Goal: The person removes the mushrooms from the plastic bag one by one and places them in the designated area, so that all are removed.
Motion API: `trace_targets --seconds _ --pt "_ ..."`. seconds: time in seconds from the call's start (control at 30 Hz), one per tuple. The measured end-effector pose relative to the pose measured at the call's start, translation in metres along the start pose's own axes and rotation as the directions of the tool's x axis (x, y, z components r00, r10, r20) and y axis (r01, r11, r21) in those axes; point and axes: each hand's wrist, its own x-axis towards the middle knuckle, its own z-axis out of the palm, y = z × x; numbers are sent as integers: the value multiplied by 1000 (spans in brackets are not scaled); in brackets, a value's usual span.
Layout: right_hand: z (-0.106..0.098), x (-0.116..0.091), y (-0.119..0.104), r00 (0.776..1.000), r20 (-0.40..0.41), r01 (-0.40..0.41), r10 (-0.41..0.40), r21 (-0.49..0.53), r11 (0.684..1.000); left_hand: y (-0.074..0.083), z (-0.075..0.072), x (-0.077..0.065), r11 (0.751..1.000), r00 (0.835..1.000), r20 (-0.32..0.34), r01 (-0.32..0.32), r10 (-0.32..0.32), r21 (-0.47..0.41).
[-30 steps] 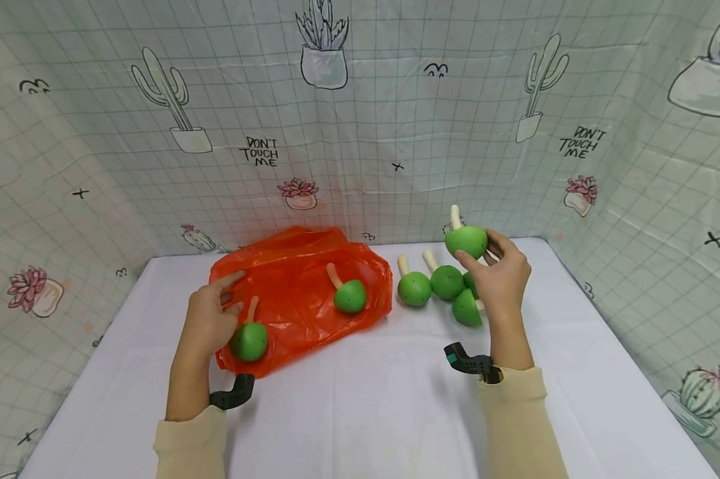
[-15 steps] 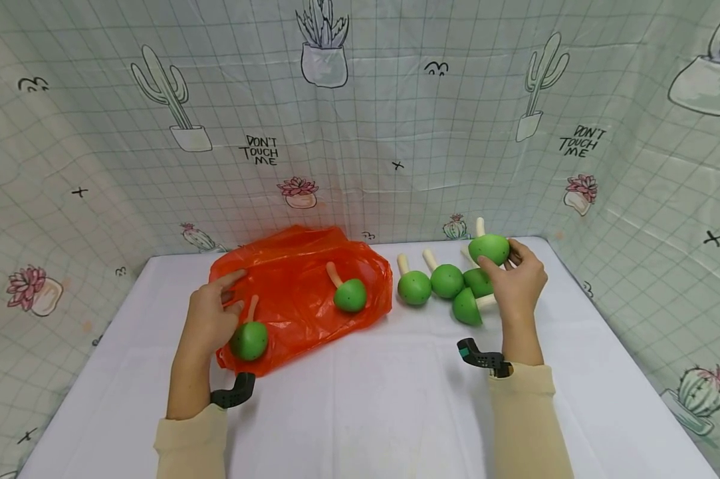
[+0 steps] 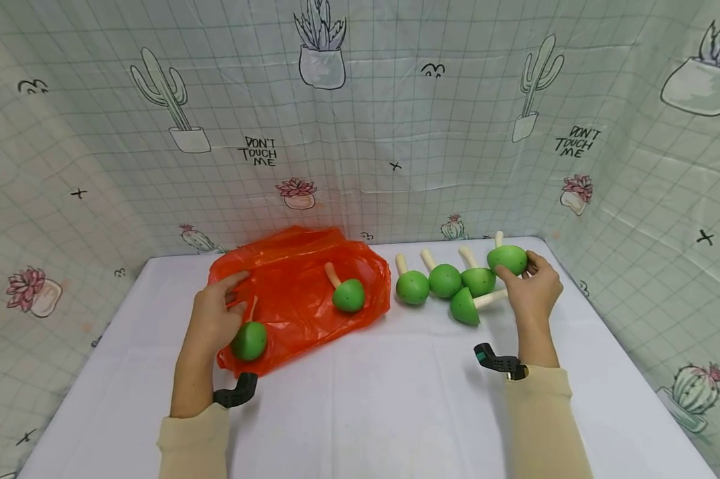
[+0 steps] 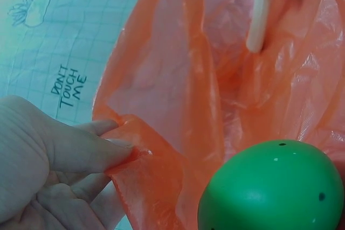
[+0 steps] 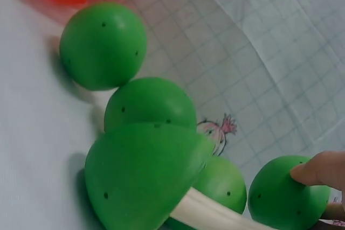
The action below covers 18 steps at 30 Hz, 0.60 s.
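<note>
In the head view my left hand (image 3: 213,319) pinches the edge of a red plastic bag (image 3: 294,332) between thumb and fingers; the left wrist view shows the thin film (image 4: 135,149) between them. Two green mushrooms with pale stems lie on the bag's red film: one mushroom (image 3: 248,341) beside the left hand, another mushroom (image 3: 349,295) toward the right. My right hand (image 3: 536,289) grips a green mushroom (image 3: 507,259) by its cap, stem up, at the row's right end. Whether it touches the table cannot be told.
Right of the bag, several green mushrooms stand close together: one mushroom (image 3: 412,287), then a mushroom (image 3: 445,281) and a mushroom (image 3: 478,281). In front lies a mushroom (image 3: 465,306) on its side, stem toward the right hand. A patterned cloth (image 3: 360,120) rises behind the white table (image 3: 365,412).
My right hand has carried the mushroom to the right and lower, uncovering the mushrooms behind it. The left hand keeps its hold on the bag, nearly still.
</note>
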Motion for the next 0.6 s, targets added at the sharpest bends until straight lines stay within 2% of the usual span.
trace_targets --seconds 0.23,0.6 --pt "-6 10 14 999 1 -38 38 -49 998 1 1 0 1000 1000 8 20 -20 2" --pt "-7 17 26 999 20 -43 45 -98 994 4 1 0 999 999 15 45 -45 14"
